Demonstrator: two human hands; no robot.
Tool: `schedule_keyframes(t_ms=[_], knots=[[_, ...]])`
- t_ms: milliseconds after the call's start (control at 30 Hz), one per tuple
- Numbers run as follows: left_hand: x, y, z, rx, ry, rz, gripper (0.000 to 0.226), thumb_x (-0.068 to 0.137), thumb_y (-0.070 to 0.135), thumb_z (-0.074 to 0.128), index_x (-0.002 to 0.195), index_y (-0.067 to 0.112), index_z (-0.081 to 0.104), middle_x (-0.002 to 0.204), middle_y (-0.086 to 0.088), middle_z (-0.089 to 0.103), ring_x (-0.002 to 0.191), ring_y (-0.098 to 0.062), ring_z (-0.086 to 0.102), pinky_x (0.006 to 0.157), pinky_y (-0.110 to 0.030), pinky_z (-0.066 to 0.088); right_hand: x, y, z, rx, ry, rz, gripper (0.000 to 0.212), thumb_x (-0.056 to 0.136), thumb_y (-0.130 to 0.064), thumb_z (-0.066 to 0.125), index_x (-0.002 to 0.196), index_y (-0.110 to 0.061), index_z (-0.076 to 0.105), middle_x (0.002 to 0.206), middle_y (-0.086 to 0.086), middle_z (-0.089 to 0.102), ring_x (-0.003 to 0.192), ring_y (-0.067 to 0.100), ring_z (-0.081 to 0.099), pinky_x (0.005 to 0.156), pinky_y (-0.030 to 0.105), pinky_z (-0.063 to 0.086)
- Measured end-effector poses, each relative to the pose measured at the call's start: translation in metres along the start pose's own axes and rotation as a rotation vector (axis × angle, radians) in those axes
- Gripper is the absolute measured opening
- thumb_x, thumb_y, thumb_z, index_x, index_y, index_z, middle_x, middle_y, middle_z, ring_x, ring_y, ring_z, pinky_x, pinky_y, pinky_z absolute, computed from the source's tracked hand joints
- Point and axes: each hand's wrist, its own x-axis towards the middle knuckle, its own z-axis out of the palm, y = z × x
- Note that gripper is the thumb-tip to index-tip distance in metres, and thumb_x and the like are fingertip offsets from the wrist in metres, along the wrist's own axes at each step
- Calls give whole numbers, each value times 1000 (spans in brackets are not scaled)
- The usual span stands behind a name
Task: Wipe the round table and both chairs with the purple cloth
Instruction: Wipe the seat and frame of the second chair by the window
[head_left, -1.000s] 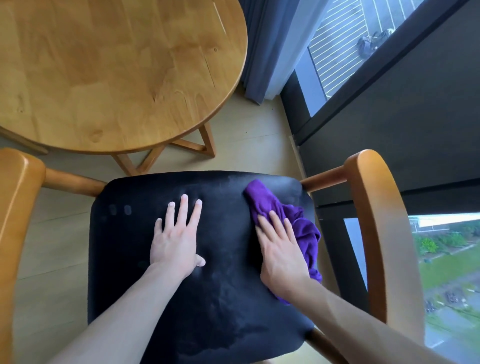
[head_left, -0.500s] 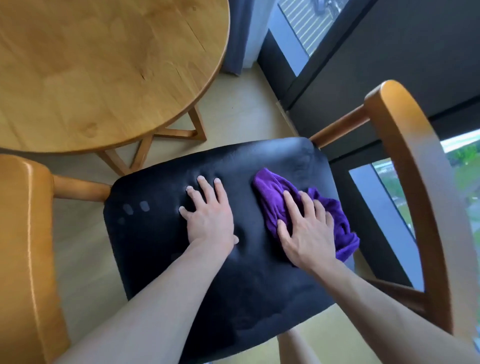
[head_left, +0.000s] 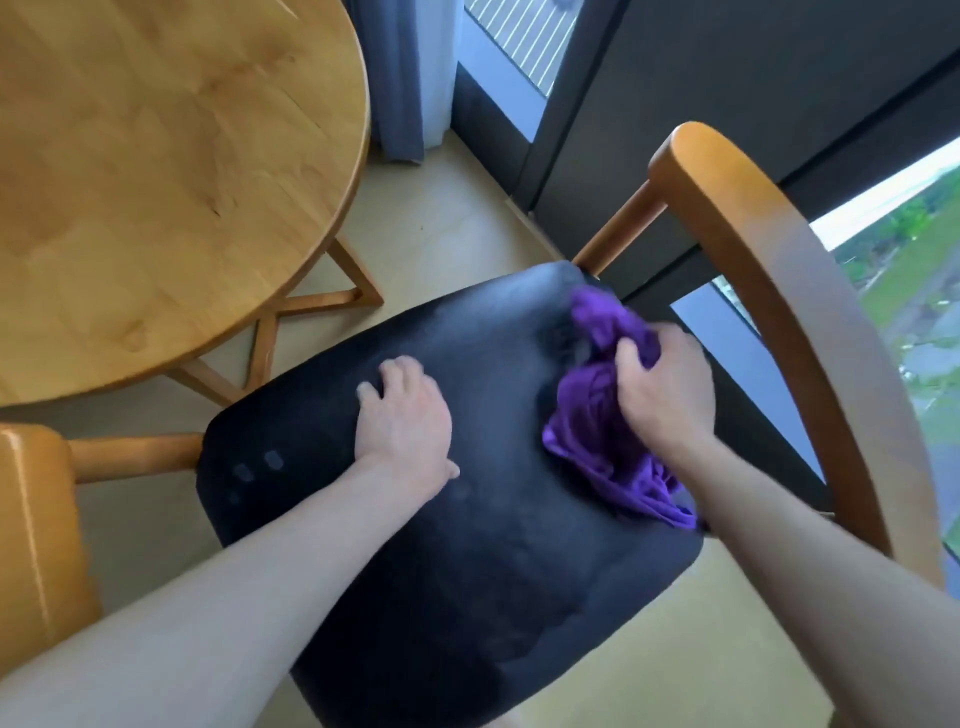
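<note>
A wooden chair with a black padded seat (head_left: 441, 545) fills the middle of the head view. My right hand (head_left: 662, 387) grips the bunched purple cloth (head_left: 608, 441) at the seat's right side, fingers curled into the fabric. My left hand (head_left: 402, 418) rests on the seat's centre with its fingers bent and its fingertips pressing the padding. The round wooden table (head_left: 156, 182) stands at the upper left, just beyond the chair.
The chair's curved wooden armrest (head_left: 789, 291) arcs along the right, and its other armrest (head_left: 36, 530) sits at the left edge. A dark window frame (head_left: 675, 104) and a grey curtain (head_left: 395, 78) stand behind. Beige floor (head_left: 441, 223) lies between table and chair.
My right hand went from lying flat on the cloth to gripping it in a bunch near the seat's right edge. My left hand's fingers bent. The view tilted.
</note>
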Motion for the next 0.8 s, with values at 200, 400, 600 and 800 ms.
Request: schedule_keyframes(t_ms=[200,400,600,800], knots=[[61,24,-20,-107,-60,255,148,67,65,86,162,23,-19,168,-12,-27,157,-37,-18,125,-60,10,29,-8,28,-218,-217,49,72,90,-58,49,153,-28,30,148,11,38,134,38,40,109,53,38],[69,34,-16,-57,-62,196,155,65,66,87,158,22,-29,165,-14,-35,156,-37,-23,126,-62,9,-14,-22,49,-106,-323,-206,49,81,-34,58,125,-27,37,112,13,55,95,43,62,77,45,52],[67,35,-13,-44,-73,189,151,71,67,82,154,22,-36,163,-13,-40,156,-35,-25,127,-59,10,-2,20,14,-274,-395,-373,45,76,-41,57,119,-30,50,111,4,61,103,33,64,82,41,54],[69,34,-10,-16,-30,212,152,68,69,83,157,20,-30,167,-15,-30,157,-38,-17,125,-60,16,69,29,24,229,-50,452,35,86,-34,60,111,-10,62,114,13,69,111,35,63,87,34,46]])
